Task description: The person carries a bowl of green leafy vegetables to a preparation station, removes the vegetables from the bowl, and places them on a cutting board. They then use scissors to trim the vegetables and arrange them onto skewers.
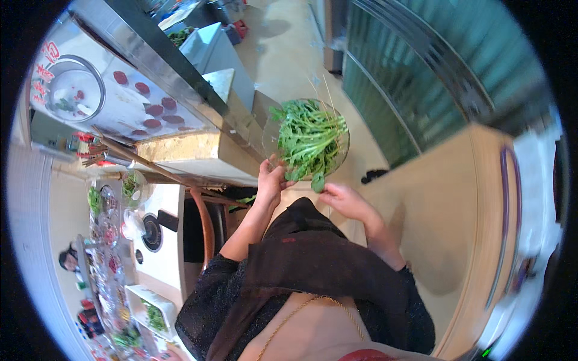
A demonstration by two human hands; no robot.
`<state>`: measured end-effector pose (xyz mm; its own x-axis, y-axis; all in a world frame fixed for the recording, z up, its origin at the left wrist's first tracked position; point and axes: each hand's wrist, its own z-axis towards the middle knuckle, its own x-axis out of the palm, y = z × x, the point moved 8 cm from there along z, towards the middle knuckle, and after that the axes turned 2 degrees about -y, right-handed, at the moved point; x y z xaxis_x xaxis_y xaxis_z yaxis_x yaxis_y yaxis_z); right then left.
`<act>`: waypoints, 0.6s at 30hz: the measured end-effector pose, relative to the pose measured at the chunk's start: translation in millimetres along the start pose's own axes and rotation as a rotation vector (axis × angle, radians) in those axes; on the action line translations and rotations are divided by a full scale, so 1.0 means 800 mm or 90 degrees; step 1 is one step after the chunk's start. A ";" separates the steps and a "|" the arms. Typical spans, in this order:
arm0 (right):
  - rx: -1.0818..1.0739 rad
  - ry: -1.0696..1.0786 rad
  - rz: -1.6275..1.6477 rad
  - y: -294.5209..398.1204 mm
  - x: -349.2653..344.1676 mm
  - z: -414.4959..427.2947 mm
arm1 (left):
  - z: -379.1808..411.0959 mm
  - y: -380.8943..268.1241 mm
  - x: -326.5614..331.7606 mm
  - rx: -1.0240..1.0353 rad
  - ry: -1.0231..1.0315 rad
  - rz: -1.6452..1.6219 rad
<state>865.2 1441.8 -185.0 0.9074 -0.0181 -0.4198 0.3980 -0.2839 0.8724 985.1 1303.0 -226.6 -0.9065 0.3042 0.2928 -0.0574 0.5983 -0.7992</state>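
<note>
A pile of leafy greens with pale stems [311, 137] lies in a clear round bowl [270, 135] in front of me. My left hand [272, 180] grips the near left rim of that bowl, its fingers beside the lowest leaves. Close to the bowl's near right edge is my right hand [343, 198], its fingertips at a single round leaf that hangs over the rim. Whether those fingers pinch the leaf cannot be made out. Two thin wooden sticks or stems rise at the far side of the greens.
On the left stand a counter with a printed panel [194, 144], a wooden chair [203, 225] and a white table [158, 261] with a round hob. A white tub of greens [169, 311] is at lower left. A glass-fronted cabinet [384, 104] stands at right, above tiled floor.
</note>
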 end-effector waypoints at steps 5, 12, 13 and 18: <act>-0.074 0.074 0.097 0.028 -0.099 0.102 | 0.121 -0.017 0.039 0.006 -0.047 -0.008; -0.075 0.050 0.027 0.027 -0.240 0.318 | 0.300 -0.114 0.109 0.034 -0.054 -0.044; -0.055 0.032 0.037 0.028 -0.268 0.348 | 0.318 -0.135 0.119 0.044 -0.061 -0.047; -0.047 -0.079 0.135 -0.008 -0.386 0.494 | 0.409 -0.213 0.144 0.070 -0.083 -0.036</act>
<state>529.0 1070.1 -159.8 0.9500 -0.1893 -0.2485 0.2126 -0.1909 0.9583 753.6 993.3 -228.6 -0.9467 0.1687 0.2743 -0.1493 0.5248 -0.8381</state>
